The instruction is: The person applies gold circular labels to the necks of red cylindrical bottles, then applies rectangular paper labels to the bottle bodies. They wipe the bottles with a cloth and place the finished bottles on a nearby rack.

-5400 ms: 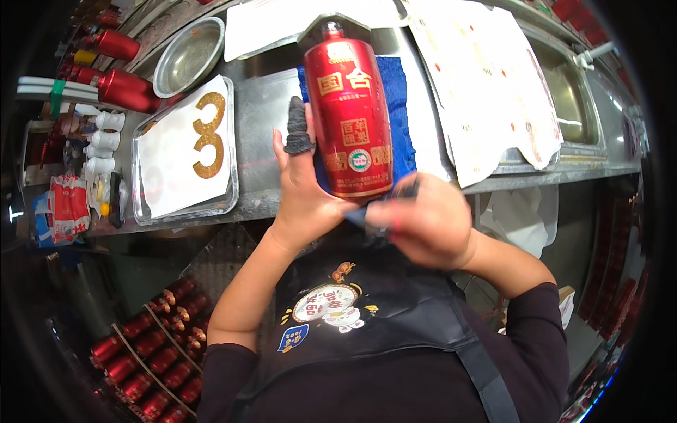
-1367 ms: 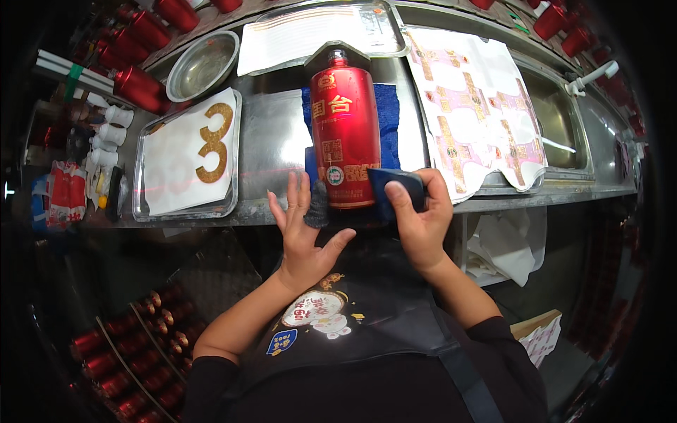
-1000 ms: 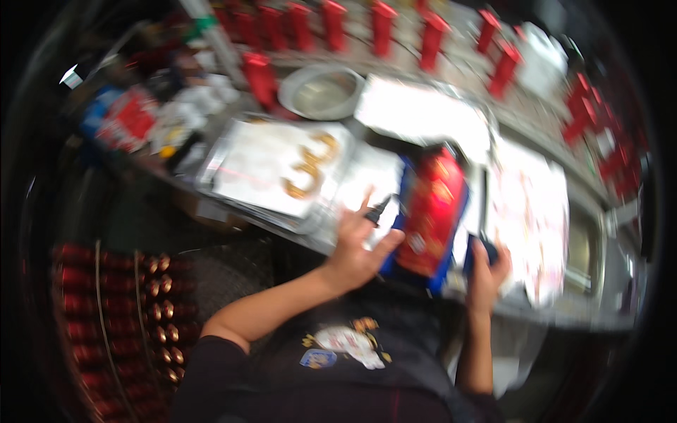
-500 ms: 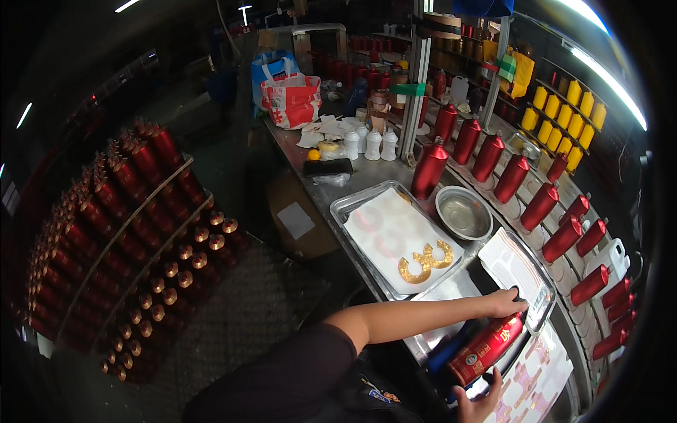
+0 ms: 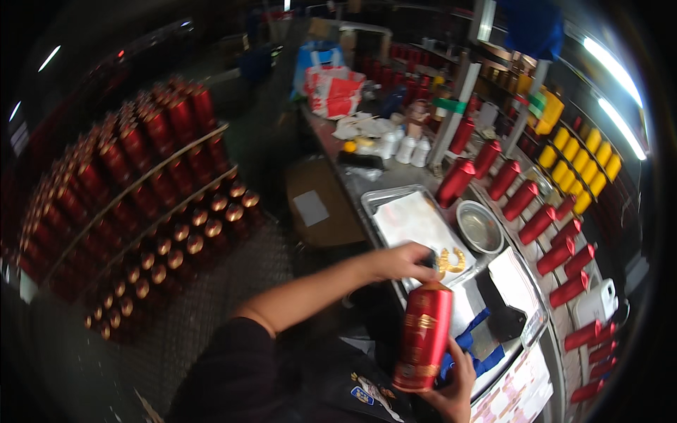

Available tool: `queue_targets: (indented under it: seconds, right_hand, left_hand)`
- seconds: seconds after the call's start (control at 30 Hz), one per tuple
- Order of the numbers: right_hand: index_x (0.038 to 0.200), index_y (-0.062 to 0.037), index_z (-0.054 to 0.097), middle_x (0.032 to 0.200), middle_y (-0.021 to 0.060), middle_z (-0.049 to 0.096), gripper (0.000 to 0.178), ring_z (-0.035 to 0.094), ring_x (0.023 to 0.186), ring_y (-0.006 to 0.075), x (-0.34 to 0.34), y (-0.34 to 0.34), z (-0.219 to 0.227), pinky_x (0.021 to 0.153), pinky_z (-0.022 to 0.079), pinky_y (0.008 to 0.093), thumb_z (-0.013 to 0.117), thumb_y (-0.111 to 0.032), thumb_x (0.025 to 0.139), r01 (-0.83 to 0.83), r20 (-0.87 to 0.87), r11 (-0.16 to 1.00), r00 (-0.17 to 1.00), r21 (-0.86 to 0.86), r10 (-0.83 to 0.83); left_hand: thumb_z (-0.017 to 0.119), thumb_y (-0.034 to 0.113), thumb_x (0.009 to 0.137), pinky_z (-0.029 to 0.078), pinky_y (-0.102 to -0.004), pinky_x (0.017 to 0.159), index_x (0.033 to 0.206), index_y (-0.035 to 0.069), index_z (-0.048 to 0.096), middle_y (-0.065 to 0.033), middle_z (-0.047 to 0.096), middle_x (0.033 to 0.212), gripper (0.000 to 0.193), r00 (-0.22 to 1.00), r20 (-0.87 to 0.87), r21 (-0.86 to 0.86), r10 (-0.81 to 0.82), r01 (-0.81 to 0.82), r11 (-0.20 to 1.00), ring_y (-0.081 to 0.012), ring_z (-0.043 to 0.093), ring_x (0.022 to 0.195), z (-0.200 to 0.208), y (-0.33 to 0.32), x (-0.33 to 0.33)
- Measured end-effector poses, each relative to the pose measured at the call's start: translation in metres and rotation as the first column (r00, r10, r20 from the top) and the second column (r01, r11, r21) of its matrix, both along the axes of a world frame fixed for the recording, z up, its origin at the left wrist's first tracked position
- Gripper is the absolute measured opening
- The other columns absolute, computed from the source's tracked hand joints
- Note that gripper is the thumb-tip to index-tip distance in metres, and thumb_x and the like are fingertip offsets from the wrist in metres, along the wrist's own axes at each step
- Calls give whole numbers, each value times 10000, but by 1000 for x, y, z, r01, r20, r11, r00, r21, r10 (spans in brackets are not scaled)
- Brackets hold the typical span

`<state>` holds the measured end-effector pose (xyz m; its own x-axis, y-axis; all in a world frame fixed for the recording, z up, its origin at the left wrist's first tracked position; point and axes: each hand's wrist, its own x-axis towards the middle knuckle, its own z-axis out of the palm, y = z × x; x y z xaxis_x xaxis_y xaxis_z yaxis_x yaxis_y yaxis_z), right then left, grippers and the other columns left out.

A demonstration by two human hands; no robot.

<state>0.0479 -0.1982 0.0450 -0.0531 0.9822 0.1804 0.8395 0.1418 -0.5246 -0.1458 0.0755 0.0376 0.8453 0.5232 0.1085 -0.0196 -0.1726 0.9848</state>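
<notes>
A shiny red bottle with gold lettering [image 5: 425,331] is held up in front of me, slightly tilted, over the near edge of the workbench. My left hand [image 5: 403,263] closes round its neck, where something dark shows by the fingers. Lower down, my right hand [image 5: 457,384] grips the bottle's side near its base, thumb and fingers round it. Just beyond the left hand, gold curved pieces [image 5: 451,261] lie on a white sheet [image 5: 412,222] in a metal tray [image 5: 371,204]. A blue cloth [image 5: 486,361] lies on the bench behind the bottle.
A round metal bowl [image 5: 479,227] stands beside the tray. Red bottles [image 5: 538,224] line a curved conveyor on the right. Racks of red bottles [image 5: 159,183] fill the left. A sheet of printed stickers [image 5: 518,391] lies at the near right. White bottles [image 5: 406,149] and bags [image 5: 333,92] stand farther back.
Both hands have brought the bottle leftward and toward me, turning it more upright. My right hand has come to grip its lower side. The whole view has shifted, with the bench now farther right.
</notes>
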Motion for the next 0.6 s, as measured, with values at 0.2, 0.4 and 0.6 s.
queue_targets:
  seconds: [0.2,0.4,0.6]
  right_hand:
    - [1362,-108,570,1043,150,672,796,688,848,373,-61,95,-27,704,556,461,885,-296,655,-299,297,930,887,-212,353]
    - [906,-164,771,924,112,736,262,727,825,323,-44,115,-120,681,556,438,726,-387,777,-128,714,809,405,-574,571]
    - [884,-230,790,898,46,753,240,720,979,277,31,122,-230,738,536,483,724,-431,770,-162,827,811,-73,-562,558]
  left_hand:
    - [766,167,840,511,-381,739,858,22,671,-111,628,879,175,692,64,591,719,-607,532,-271,636,853,-4,-125,-212]
    - [717,135,767,468,-507,712,758,33,563,-144,561,817,185,-192,25,827,981,-547,-128,-384,585,822,-104,-241,-366]
    - [727,139,755,510,-499,739,796,16,619,-165,628,860,169,-719,16,881,695,-318,-350,-391,629,861,-203,-344,-563]
